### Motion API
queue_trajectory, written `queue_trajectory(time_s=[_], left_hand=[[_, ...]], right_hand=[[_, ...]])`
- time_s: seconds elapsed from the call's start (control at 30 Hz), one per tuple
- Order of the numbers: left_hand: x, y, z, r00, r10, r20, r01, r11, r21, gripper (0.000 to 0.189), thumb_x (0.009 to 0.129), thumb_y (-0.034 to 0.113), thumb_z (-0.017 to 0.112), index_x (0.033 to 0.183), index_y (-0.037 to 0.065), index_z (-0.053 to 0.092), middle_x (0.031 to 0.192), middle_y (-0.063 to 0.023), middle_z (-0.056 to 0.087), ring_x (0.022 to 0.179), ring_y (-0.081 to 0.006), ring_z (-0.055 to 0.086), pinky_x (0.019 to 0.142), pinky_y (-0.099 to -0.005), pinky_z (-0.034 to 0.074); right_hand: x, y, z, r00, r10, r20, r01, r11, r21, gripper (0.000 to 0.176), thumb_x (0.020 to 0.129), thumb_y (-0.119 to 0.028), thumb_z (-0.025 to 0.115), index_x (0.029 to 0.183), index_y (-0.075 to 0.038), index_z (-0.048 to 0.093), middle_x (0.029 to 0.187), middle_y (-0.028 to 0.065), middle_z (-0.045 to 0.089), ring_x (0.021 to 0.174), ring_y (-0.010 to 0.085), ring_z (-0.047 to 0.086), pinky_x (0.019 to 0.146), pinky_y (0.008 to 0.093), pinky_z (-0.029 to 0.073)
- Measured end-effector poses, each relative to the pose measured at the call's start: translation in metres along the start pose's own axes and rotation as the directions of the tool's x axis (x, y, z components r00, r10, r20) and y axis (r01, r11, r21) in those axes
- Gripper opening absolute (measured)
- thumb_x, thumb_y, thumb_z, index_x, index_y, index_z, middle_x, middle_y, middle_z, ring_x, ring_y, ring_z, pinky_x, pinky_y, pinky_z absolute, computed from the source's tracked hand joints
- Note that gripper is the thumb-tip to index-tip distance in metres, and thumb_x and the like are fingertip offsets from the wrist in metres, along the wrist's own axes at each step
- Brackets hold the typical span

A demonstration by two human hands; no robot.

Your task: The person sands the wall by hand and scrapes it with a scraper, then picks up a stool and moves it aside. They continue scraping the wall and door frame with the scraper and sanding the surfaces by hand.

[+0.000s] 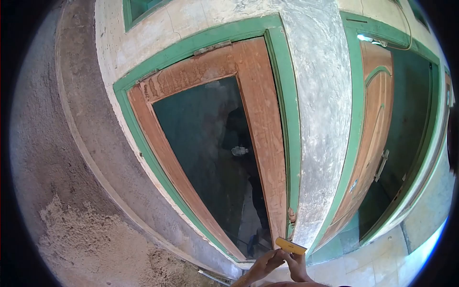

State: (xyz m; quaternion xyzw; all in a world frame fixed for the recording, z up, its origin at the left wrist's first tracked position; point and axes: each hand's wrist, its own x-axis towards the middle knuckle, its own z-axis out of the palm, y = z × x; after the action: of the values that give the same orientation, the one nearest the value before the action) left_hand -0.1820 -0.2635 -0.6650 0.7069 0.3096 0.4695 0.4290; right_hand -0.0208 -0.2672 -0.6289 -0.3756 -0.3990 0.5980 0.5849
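A flat yellow tool (291, 246) is raised at the bottom of the view, in front of the lower end of the pale wall strip (319, 110). The right hand (297, 267) grasps it from below; the left hand (267, 264) meets the right just under it, and whether its fingers also grip cannot be told. Beyond stands a bare wooden frame (262, 110) around a dark pane (210, 143), inside a green surround (290, 129). Farther right, a wooden door (370, 143) with a metal handle (381, 165) stands ajar.
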Motion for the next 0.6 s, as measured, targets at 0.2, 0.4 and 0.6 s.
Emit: queue_trajectory(time_s=[0.2, 0.4, 0.6], left_hand=[[-0.008, 0.009, -0.004, 0.987, -0.152, -0.058, 0.152, 0.988, -0.014, 0.047, 0.102, 0.005, 0.063, 0.146, -0.005, 0.047, 0.127, -0.0190, 0.068, 0.112, -0.0234, 0.070, 0.095, -0.0291, 0.056], [-0.024, 0.019, -0.004, 0.975, -0.150, -0.163, 0.168, 0.980, 0.107, 0.048, 0.101, 0.001, 0.062, 0.147, -0.004, 0.048, 0.133, -0.0191, 0.066, 0.117, -0.0247, 0.068, 0.096, -0.0332, 0.056], [-0.026, 0.018, 0.011, 0.933, -0.005, -0.360, 0.084, 0.975, 0.203, 0.040, 0.098, -0.002, 0.065, 0.137, -0.003, 0.060, 0.141, -0.0212, 0.062, 0.120, -0.0301, 0.067, 0.100, -0.0351, 0.055]], right_hand=[[0.011, 0.021, -0.002, 0.990, 0.142, 0.018, -0.143, 0.982, 0.125, 0.028, 0.098, -0.010, 0.068, 0.123, 0.004, 0.065, 0.107, 0.0093, 0.073, 0.098, 0.0166, 0.068, 0.087, 0.0305, 0.052], [0.016, 0.007, 0.005, 0.977, 0.193, 0.095, -0.209, 0.953, 0.217, 0.028, 0.103, -0.015, 0.064, 0.124, 0.004, 0.064, 0.111, 0.0109, 0.071, 0.104, 0.0186, 0.067, 0.090, 0.0317, 0.052], [0.015, -0.015, 0.021, 0.989, 0.111, 0.093, -0.131, 0.958, 0.254, 0.032, 0.106, -0.018, 0.058, 0.131, 0.004, 0.058, 0.112, 0.0147, 0.070, 0.106, 0.0227, 0.068, 0.094, 0.0353, 0.053]])
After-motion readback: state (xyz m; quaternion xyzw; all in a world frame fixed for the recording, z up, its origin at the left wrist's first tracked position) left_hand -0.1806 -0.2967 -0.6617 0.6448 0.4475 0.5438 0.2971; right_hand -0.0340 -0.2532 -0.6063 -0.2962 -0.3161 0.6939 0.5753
